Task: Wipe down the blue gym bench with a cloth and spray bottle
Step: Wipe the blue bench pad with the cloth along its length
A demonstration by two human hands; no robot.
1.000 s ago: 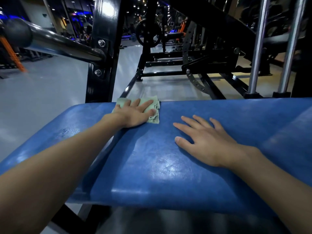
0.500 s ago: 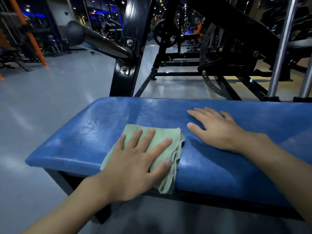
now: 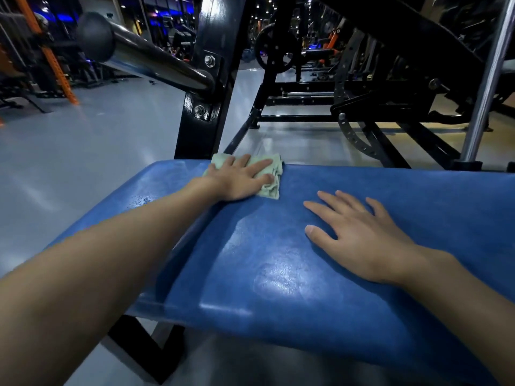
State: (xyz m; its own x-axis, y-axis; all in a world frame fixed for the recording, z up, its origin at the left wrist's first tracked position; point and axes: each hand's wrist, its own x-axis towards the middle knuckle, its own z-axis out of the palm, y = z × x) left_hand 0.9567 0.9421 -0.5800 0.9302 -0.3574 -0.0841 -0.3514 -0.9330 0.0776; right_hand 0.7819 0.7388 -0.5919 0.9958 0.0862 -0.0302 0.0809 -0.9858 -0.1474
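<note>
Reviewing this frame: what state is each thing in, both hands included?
Blue bench pad: glossy, with droplets near its left end.
Green cloth: folded, lying at the pad's far edge.
Left hand: fingers straight, pressing on it.
Right hand: flat on the pad, fingers spread, holding nothing.
Spray bottle: not in view.

Cloth (image 3: 269,190) partly under L hand (image 3: 237,181).
</note>
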